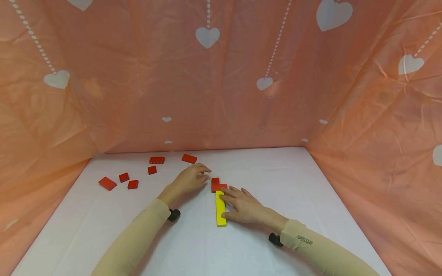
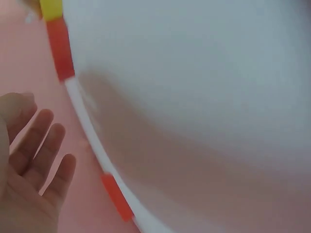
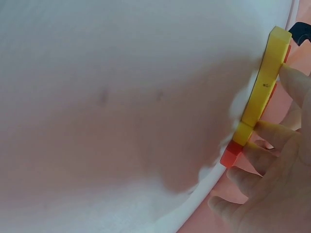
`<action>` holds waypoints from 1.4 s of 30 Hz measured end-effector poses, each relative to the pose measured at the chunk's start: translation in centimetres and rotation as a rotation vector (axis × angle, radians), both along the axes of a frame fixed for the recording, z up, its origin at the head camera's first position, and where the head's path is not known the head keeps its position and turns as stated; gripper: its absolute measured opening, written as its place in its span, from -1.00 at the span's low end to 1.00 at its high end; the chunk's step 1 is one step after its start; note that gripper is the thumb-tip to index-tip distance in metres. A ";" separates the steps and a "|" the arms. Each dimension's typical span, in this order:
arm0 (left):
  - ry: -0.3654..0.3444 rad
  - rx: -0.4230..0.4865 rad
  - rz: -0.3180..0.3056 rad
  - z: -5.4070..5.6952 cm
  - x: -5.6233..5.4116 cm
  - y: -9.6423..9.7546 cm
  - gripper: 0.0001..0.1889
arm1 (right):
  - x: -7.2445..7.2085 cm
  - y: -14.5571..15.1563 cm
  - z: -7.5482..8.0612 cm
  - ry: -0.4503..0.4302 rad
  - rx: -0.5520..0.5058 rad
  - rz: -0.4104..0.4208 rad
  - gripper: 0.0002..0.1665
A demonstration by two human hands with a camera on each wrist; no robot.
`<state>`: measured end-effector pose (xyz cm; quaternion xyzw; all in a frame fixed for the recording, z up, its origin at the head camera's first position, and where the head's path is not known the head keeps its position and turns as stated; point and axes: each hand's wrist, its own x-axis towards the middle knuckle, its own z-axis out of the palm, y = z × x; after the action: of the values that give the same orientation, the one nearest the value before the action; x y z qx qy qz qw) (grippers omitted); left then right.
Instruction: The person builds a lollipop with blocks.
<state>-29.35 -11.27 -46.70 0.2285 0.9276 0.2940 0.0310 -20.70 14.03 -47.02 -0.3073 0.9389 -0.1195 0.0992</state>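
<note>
In the head view, a long yellow block (image 1: 221, 214) and a small yellow block (image 1: 220, 194) lie end to end. Beyond them are a red rectangular block (image 1: 215, 188) and a small red cube (image 1: 215, 180), which form a stepped shape with the yellow row. My right hand (image 1: 246, 207) lies along the right side of this row, its thumb and fairly straight fingertips touching the yellow blocks (image 3: 262, 82). To the left of the red pieces, my left hand (image 1: 190, 178) is held over the table, fingers loosely bent and holding nothing.
Several loose red blocks lie at the back left, among them a flat red block (image 1: 108, 183), a red cube (image 1: 132, 184) and a dotted red block (image 1: 157, 160). Another red block (image 1: 189, 158) is just behind my left hand. Pink cloth (image 1: 221, 96) encloses the white table (image 1: 293, 184).
</note>
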 end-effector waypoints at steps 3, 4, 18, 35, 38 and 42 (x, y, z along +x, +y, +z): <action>0.013 0.043 0.048 0.3 -0.1 -1.7 -0.65 | 0.0 0.0 -0.1 0.001 -0.002 0.001 -0.17; 0.023 0.051 0.063 0.4 -0.1 -2.3 -0.63 | 0.0 0.0 -0.1 0.001 -0.003 0.002 -0.17; 0.110 0.065 0.216 1.2 -0.4 -11.5 -0.60 | -0.1 0.2 -0.4 0.007 -0.010 0.009 -0.17; 0.038 -0.063 0.219 1.0 -1.0 -17.1 -0.59 | 0.1 0.1 0.1 -0.011 0.006 0.008 -0.15; 0.038 -0.069 0.213 0.8 -1.1 -17.5 -0.61 | 0.1 0.1 0.0 -0.015 0.003 0.013 -0.15; 0.053 -0.055 0.209 0.6 -1.0 -17.9 -0.65 | 0.1 0.1 -0.1 -0.030 -0.015 0.013 -0.16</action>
<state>-30.33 -29.21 -46.11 0.1371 0.9545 0.2641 -0.0179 -20.61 14.15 -47.12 -0.3125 0.9343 -0.1303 0.1117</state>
